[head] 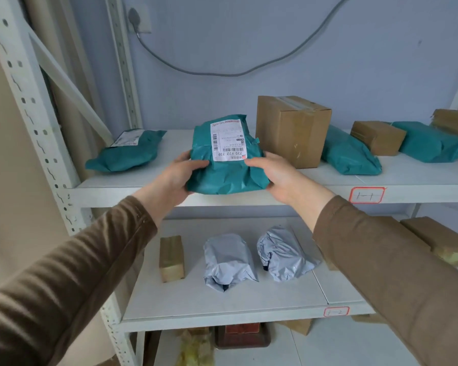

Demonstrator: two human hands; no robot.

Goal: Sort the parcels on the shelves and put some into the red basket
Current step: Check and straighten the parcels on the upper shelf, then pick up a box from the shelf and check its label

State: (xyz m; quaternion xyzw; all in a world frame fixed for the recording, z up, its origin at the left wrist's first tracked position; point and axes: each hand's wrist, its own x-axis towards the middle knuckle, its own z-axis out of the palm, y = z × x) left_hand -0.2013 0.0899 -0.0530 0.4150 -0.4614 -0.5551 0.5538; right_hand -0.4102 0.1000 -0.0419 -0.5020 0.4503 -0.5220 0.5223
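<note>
A teal plastic-wrapped parcel (226,167) with a white shipping label facing me sits tilted at the front edge of the upper shelf (315,191). My left hand (173,178) grips its left side and my right hand (278,175) grips its right side. Other teal parcels lie on the same shelf: one at the far left (124,151), one behind the tall box (351,154), one at the right (428,141). A reddish-brown basket or tray (242,336) shows partly under the lower shelf; most of it is hidden.
A tall cardboard box (292,130) stands just right of the held parcel, a small box (377,137) further right. The lower shelf (222,302) carries a narrow taped box (171,258), two grey bags (229,260) (283,253) and a flat box (438,240). A steel upright (32,122) stands left.
</note>
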